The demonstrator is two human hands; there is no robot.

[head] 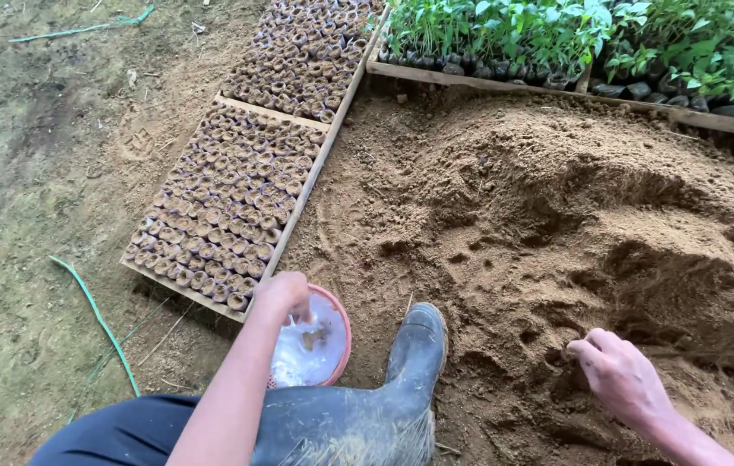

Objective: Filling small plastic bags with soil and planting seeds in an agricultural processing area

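Note:
My left hand point(283, 296) reaches into a round pink-rimmed bowl point(341, 332) that holds clear plastic bags and a little soil; its fingers are closed around something pale there. My right hand point(620, 375) rests on the big heap of loose brown soil point(557, 224), fingers curled into the dirt, with nothing clearly held. My grey rubber boot point(410, 358) stands between the bowl and the soil heap.
Wooden-framed beds of several small soil-filled bags point(229, 207) lie to the left and run to the far edge. Green seedlings in dark bags point(505, 34) line the back behind a wooden plank point(471, 79). A green hose point(99, 319) crosses the bare ground at left.

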